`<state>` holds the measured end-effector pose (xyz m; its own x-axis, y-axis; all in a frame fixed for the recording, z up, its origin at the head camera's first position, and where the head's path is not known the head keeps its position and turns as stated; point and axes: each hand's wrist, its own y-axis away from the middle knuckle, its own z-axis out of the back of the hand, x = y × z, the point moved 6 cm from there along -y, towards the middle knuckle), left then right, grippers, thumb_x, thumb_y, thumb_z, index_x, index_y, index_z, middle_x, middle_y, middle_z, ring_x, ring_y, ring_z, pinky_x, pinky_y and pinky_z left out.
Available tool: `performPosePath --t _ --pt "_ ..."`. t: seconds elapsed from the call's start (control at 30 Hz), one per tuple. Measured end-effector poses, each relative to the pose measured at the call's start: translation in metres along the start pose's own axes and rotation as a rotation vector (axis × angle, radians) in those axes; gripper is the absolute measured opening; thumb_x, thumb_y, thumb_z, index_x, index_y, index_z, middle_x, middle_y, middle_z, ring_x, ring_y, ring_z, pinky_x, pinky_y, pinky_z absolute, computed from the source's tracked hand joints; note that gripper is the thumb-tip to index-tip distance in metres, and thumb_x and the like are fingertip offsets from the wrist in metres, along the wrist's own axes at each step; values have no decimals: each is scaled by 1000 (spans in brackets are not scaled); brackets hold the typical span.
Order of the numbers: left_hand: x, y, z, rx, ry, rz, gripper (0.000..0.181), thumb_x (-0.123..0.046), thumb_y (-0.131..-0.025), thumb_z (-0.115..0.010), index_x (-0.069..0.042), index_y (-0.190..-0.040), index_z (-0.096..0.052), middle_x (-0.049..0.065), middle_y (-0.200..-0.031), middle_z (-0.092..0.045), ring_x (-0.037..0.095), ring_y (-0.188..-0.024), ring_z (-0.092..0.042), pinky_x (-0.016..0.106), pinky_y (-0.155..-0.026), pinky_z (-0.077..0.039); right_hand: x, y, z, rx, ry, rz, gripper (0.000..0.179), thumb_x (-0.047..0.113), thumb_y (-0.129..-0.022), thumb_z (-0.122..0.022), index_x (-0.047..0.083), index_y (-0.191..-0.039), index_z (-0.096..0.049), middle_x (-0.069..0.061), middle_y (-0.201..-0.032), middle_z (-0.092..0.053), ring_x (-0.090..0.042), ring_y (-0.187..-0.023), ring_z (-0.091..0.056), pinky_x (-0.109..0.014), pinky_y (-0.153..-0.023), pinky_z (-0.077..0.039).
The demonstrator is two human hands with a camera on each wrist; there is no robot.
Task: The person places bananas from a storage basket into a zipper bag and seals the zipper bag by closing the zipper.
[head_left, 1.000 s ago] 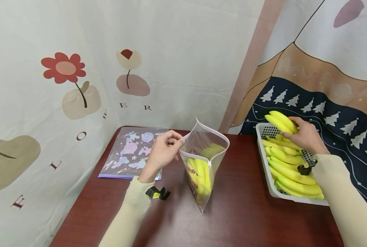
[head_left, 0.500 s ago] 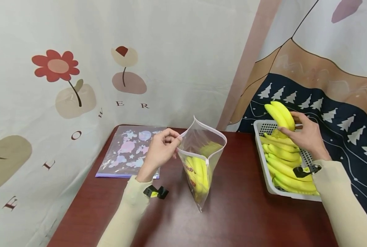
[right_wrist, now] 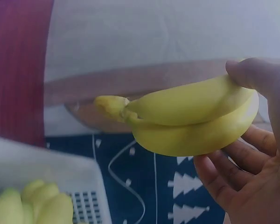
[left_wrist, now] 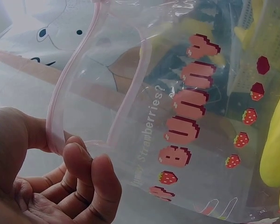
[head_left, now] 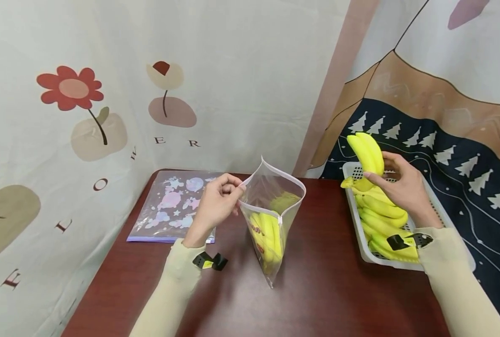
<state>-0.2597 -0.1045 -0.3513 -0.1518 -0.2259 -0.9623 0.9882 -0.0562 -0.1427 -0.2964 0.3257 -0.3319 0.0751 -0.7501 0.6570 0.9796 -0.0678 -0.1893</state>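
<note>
A clear zip bag point(head_left: 289, 224) with a pink rim stands on the table, its mouth spread wide and yellow bananas point(head_left: 267, 236) inside. My left hand point(head_left: 218, 203) pinches the bag's rim at its left corner; the left wrist view shows thumb and fingers on the pink zip strip point(left_wrist: 56, 116) beside red printed letters. Above the basket, my right hand point(head_left: 405, 187) grips a small bunch of bananas point(head_left: 367, 154). In the right wrist view the bunch point(right_wrist: 191, 116) lies between thumb and fingers, its stem pointing left.
A grey perforated basket point(head_left: 361, 252) with more bananas point(head_left: 380, 210) stands at the table's right. Flat at the back left lies a patterned zip bag point(head_left: 165, 206) with a purple strip. A printed cloth point(head_left: 241, 84) hangs behind the brown table point(head_left: 317, 290).
My right hand has lifted the banana bunch up out of the basket and moved it slightly left, turning it more upright. The left hand keeps its pinch on the bag rim.
</note>
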Motion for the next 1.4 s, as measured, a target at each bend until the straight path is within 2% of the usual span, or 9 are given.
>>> performPosePath --t 0.1,0.3,0.43,0.7,0.83,0.97,1.17,1.3,1.4 --pt "-1 0 0 -1 9 -3 6 -10 -97 -67 -4 -99 -66 6 -62 -61 37 -50 -57 28 -47 -52 8 1 -3 11 -25 -4 83 55 -91 -71 14 -156 -39 -18 -141 -60 -29 -116 -58 -31 -92 -45" --pt "-3 0 -2 23 12 1 7 -10 -98 -66 -4 -100 -65 6 -63 -60 29 -49 -57 28 -48 -52 23 7 -4 34 -98 -14 78 53 -93 -70 19 -157 -39 -14 -139 -63 -6 -97 -60 -9 -78 -48" --pt "-4 2 -4 30 15 -9 7 -10 -98 -66 -3 -100 -65 6 -63 -60 19 -48 -55 31 -49 -54 38 12 -4 33 -173 8 73 48 -95 -70 21 -155 -41 -12 -142 -62 4 -99 -60 -6 -78 -50" --pt "-6 2 -7 26 2 -20 9 -13 -97 -67 -5 -100 -66 13 -66 -62 19 -48 -57 35 -50 -56 87 23 5 52 -340 80 57 34 -98 -71 21 -149 -49 12 -133 -66 -1 -110 -63 -8 -91 -49" --pt "-6 2 -8 24 6 -19 8 -13 -97 -67 -5 -100 -66 12 -66 -62 18 -48 -57 30 -49 -54 111 26 5 75 -376 115 55 29 -97 -72 20 -147 -50 8 -134 -66 -4 -112 -64 -9 -90 -52" --pt "-4 2 -9 26 14 -11 9 -12 -97 -67 -4 -100 -66 9 -64 -61 16 -48 -56 29 -49 -54 129 27 0 138 -328 108 56 33 -95 -75 22 -144 -52 3 -132 -66 -8 -114 -62 -15 -92 -52" --pt "-4 2 -8 20 13 -9 9 -12 -97 -68 -4 -99 -66 7 -64 -60 19 -48 -56 28 -48 -53 152 26 -16 268 -163 108 59 47 -88 -79 19 -136 -58 -5 -121 -65 -21 -113 -63 -42 -99 -45" --pt "-5 3 -8 11 -6 -9 6 -11 -96 -67 -5 -97 -67 8 -63 -60 29 -50 -57 31 -49 -53 159 26 -30 344 -96 104 63 53 -87 -78 15 -134 -60 -8 -118 -67 -24 -107 -66 -38 -92 -51" --pt "-6 3 -7 0 -37 -20 5 -10 -95 -67 -6 -94 -67 9 -63 -61 28 -49 -57 31 -48 -52 162 26 -41 384 -79 111 65 53 -87 -78 12 -133 -60 -9 -118 -68 -24 -102 -68 -29 -82 -58"
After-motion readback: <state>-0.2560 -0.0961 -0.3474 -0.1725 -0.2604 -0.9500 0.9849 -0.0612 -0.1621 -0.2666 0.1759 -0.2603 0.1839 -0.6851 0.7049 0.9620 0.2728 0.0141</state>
